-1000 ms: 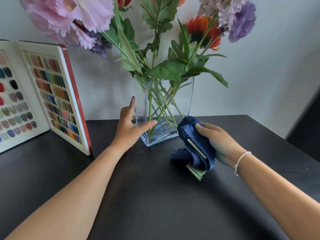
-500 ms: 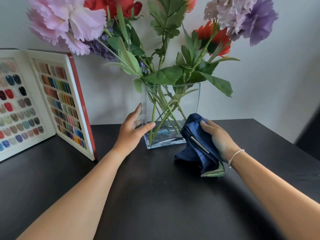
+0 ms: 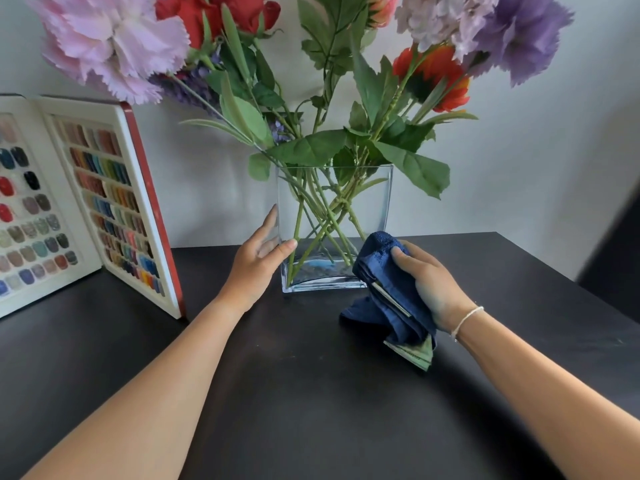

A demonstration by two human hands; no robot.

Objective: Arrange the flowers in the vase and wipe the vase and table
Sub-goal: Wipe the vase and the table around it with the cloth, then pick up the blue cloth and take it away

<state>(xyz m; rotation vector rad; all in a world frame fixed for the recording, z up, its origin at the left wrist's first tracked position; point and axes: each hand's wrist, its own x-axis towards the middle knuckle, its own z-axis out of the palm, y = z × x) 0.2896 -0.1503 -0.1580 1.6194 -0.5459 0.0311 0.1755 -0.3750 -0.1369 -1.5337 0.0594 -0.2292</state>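
A clear square glass vase (image 3: 375,192) stands on the black table (image 3: 311,393) near the wall. It holds several artificial flowers (image 3: 114,46), pink, red, orange and purple, with green stems crossing inside. My left hand (image 3: 258,261) grips the vase's lower left corner, thumb on the front face and fingers along the side. My right hand (image 3: 427,282) holds a bunched dark blue cloth (image 3: 381,296) pressed against the vase's lower right front. The cloth's lower end hangs onto the table and shows a green-white label.
An open white display book of coloured nail swatches (image 3: 83,209) with a red edge stands upright at the left on the table. A pale wall rises right behind the vase. The table's right edge (image 3: 568,275) drops to a dark area.
The vase has turned, so its front face is now square to me. My right hand has lifted the cloth from beside the base onto the glass. The view has tilted up.
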